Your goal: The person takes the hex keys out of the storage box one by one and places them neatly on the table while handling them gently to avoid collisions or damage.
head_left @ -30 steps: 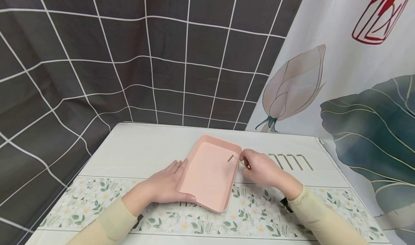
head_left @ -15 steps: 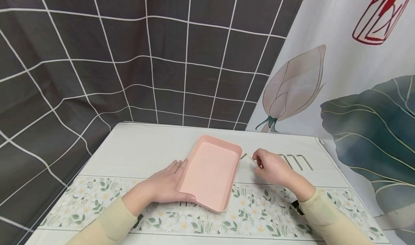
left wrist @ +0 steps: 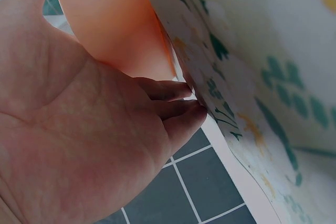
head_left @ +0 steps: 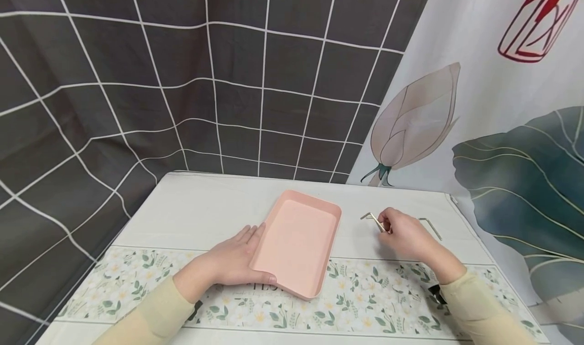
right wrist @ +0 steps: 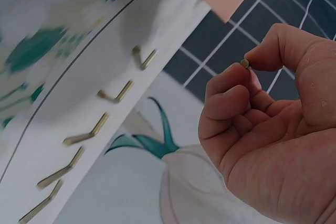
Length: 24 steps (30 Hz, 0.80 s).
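Note:
In the head view, a pink rectangular tray [head_left: 296, 248] lies on the table. My left hand [head_left: 232, 261] rests against its left side, fingers extended and thumb along the near edge. To the right of the tray, my right hand [head_left: 406, 233] pinches a brass-coloured Allen key [head_left: 378, 223] between thumb and fingers, just over the table. From the right wrist view, only the end of the held Allen key [right wrist: 244, 64] shows at the fingertips. Several more Allen keys [right wrist: 86, 132] lie in a row there; the right hand hides most of them from the head camera.
A white cloth with a floral band [head_left: 365, 299] covers the table. Behind it hangs a dark curtain with a white grid [head_left: 237, 101]. A pale curtain with leaf and bud prints [head_left: 410, 122] hangs at the right.
My right hand has moved right with the Allen key, from above the tray's right edge to beside the row of keys, covering more of it. The left hand and tray keep their place.

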{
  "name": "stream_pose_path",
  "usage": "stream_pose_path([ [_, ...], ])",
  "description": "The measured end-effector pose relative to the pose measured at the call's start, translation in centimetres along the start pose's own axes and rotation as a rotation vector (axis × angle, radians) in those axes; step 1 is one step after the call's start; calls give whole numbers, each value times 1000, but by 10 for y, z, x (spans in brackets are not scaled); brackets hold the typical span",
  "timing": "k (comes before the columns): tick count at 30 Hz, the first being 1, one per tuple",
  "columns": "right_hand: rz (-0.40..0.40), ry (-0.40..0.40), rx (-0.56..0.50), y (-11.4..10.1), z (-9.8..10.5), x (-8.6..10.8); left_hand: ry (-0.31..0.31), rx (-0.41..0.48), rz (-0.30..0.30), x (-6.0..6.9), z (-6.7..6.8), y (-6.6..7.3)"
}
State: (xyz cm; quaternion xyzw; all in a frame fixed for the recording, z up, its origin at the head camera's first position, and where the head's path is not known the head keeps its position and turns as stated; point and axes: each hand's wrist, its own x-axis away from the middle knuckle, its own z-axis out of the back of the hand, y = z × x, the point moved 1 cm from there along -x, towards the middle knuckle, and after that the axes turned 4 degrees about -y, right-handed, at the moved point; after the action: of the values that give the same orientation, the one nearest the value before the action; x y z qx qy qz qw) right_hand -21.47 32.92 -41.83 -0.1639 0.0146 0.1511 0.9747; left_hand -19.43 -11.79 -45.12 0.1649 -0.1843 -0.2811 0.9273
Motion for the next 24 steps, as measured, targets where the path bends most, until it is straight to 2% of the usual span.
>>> stream_pose_path([
  [24,-168,-24,-14,67,15,13,4,-2,1,-2,-1,-1],
])
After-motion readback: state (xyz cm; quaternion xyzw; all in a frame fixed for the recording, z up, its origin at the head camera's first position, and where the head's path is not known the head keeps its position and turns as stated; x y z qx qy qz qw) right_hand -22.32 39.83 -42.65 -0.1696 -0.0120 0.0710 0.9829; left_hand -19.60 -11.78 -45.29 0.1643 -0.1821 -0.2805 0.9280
